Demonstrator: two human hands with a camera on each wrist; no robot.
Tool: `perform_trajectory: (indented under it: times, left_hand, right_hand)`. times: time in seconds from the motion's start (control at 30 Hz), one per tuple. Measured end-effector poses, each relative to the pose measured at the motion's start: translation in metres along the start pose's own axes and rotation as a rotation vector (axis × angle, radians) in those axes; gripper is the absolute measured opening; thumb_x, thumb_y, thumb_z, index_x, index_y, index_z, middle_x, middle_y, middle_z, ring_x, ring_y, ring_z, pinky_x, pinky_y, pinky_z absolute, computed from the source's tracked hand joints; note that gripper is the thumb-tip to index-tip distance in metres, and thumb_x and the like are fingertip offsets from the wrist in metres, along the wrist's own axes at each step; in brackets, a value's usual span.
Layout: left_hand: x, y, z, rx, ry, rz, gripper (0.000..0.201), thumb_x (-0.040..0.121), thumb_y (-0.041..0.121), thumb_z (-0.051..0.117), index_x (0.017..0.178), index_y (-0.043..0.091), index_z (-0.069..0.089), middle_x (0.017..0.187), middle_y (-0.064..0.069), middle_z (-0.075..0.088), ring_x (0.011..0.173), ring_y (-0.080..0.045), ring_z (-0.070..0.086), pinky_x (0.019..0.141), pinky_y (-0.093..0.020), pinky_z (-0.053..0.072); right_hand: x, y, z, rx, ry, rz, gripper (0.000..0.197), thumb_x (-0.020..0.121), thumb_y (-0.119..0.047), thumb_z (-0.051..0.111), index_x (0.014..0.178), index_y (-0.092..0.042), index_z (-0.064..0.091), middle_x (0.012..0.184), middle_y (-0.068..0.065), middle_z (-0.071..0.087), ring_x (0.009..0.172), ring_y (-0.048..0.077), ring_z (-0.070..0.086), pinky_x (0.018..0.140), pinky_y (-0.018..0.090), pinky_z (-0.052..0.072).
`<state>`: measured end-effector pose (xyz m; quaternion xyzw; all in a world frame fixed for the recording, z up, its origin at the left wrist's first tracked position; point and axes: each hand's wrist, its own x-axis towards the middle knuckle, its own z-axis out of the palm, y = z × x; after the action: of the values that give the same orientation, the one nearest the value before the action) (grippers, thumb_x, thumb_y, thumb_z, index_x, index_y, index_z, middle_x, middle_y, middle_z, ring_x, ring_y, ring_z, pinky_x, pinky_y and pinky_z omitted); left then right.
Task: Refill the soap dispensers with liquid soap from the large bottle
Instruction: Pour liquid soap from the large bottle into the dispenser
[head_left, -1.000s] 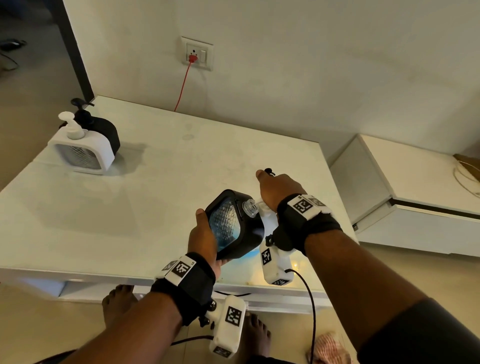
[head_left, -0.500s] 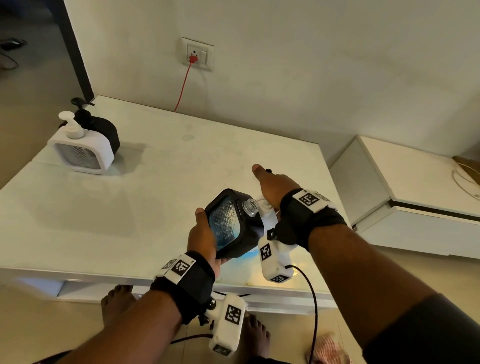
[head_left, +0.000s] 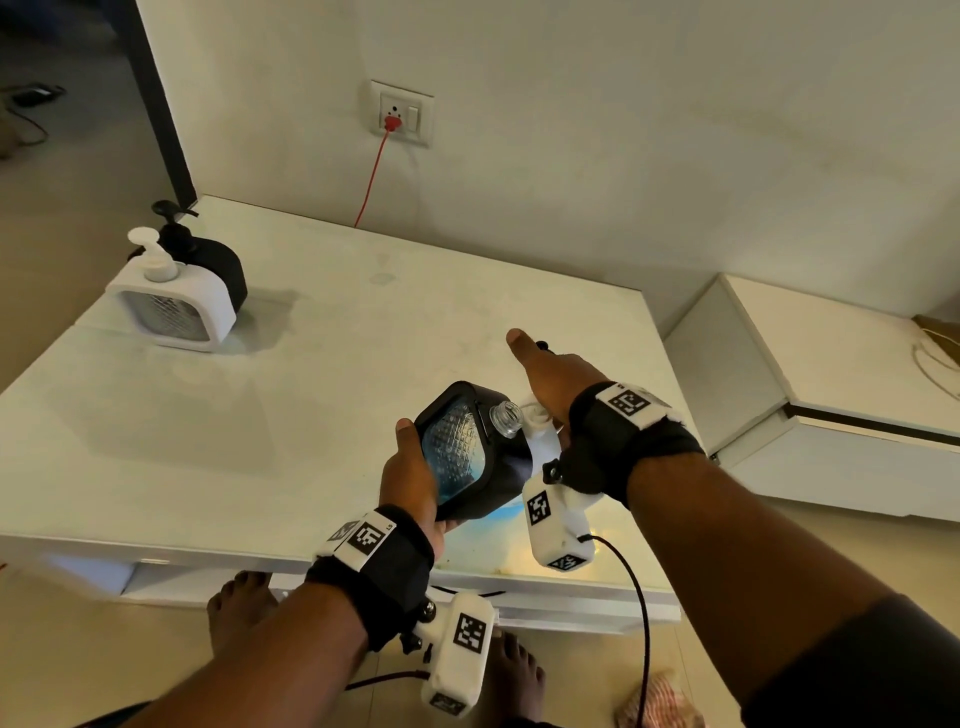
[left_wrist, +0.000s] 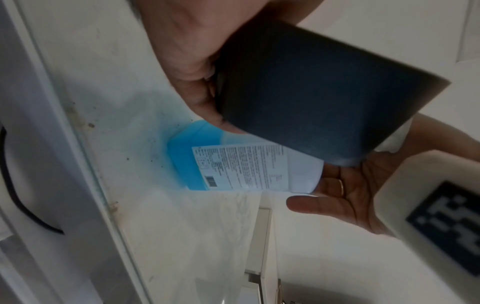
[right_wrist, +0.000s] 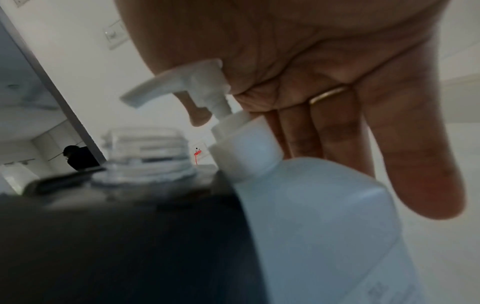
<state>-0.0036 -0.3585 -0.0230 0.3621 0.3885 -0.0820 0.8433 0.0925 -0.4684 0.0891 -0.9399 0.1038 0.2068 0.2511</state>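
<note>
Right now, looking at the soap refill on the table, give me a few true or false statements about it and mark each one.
1. The left hand holds the black dispenser tilted. True.
2. That dispenser's neck has its pump screwed on. False: the neck is open.
3. The right hand presses on the large bottle's pump. True.
4. The large bottle holds red liquid. False: it is blue.
5. Two more dispensers stand at the table's far left. True.

Table (head_left: 322, 395) middle lies open — 2 dispensers (head_left: 176, 306) crowd its far-left corner.
</note>
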Motion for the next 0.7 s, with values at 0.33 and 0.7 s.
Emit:
perform_trajectory:
  times: [0.33,0.7]
  left_hand:
    - [-0.001,0.000,0.002,0.001,0.008,-0.005,0.055,0.105,0.065,0.033,0.130,0.025,0.062,0.125,-0.015,0.068,0.110,-0.037,0.067,0.089,-0.049,0.059]
    - [0.003,0.000,0.001,0.007,-0.001,0.001,0.052,0.105,0.064,0.034,0.123,0.026,0.065,0.123,-0.014,0.070,0.110,-0.037,0.068,0.094,-0.052,0.058]
  right_hand:
    - [0.009,0.006,0.007,-0.004,0.089,0.044,0.079,0.093,-0.071,0.033,0.143,-0.013,0.047,0.138,0.012,0.056,0.120,0.032,0.054,0.099,0.036,0.038]
    - [0.004,-0.001,0.001,-0.023,-0.015,-0.008,0.080,0.086,-0.084,0.022,0.094,-0.014,0.060,0.089,0.009,0.064,0.075,0.023,0.059,0.087,0.036,0.047]
